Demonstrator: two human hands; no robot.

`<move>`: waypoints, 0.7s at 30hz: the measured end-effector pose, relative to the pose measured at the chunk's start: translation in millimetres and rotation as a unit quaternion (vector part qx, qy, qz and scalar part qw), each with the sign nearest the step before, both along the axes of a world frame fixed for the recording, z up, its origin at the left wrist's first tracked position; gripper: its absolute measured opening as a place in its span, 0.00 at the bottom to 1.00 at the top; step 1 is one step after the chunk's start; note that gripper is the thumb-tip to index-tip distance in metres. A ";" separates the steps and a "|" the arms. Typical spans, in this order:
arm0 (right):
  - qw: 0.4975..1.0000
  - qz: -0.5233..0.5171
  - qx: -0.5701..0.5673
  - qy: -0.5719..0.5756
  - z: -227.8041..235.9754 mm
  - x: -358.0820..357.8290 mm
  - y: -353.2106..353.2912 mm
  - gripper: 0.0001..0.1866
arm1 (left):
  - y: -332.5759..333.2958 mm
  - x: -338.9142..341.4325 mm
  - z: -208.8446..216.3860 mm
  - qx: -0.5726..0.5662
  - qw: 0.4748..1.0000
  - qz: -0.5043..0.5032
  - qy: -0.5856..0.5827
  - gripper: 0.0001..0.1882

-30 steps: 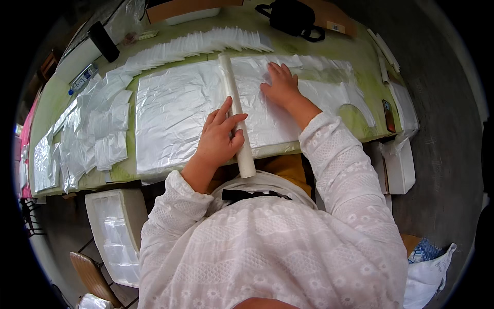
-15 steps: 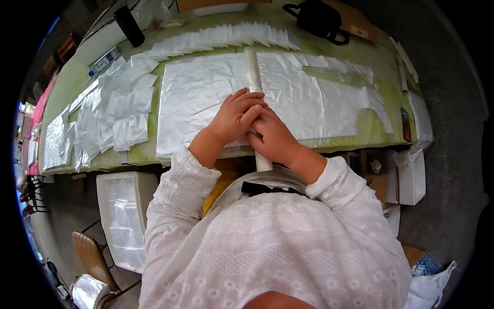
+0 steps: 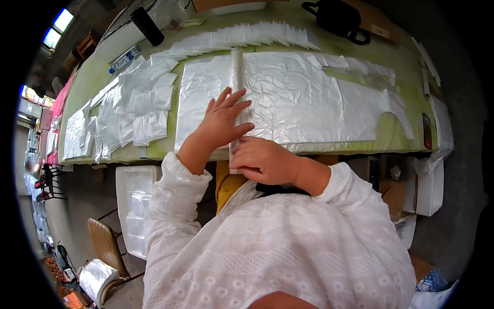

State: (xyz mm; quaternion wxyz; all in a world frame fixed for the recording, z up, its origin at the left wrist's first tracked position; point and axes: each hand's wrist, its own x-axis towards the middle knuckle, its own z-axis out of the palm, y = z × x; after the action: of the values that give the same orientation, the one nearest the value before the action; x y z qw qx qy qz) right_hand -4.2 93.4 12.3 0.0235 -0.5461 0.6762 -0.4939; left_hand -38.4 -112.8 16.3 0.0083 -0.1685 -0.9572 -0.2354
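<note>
A narrow whitish roll [image 3: 236, 69] lies front to back across a wide sheet of clear plastic film [image 3: 309, 103] on the table. Its near end reaches past the table's front edge. My left hand [image 3: 225, 119] rests over the middle of the roll, palm down, fingers spread. Close to the near end, my right hand [image 3: 270, 160] has its fingers curled over the roll; their undersides are hidden. The film is wrinkled on both sides of the roll, and its right end has cut-out gaps showing the green cover.
Stacked clear bags [image 3: 149, 98] cover the table's left side, and a fanned row of bags [image 3: 247, 36] runs along the back. A bottle [image 3: 124, 59], black cylinder [image 3: 146, 26], black bag [image 3: 337, 18] and phone [image 3: 427, 131] surround the film. A white foam box [image 3: 135, 172] stands below left.
My hands, clasped together on the roll before, are now apart. The roll has shifted left over the film. My left hand has spread its fingers; my right hand has come nearer to me.
</note>
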 end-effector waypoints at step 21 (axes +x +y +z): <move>0.977 -0.144 -0.052 -0.151 -23.9 34.6 85.8 0.10 | -110.8 -17.4 -12.2 0.078 0.941 0.327 -0.045 0.46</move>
State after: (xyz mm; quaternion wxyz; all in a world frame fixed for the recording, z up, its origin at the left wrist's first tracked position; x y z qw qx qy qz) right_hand 30.3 179.3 -11.6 0.0256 -0.3627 0.7094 -0.6037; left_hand -55.8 -223.6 4.1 0.0550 0.1657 -0.9377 -0.3005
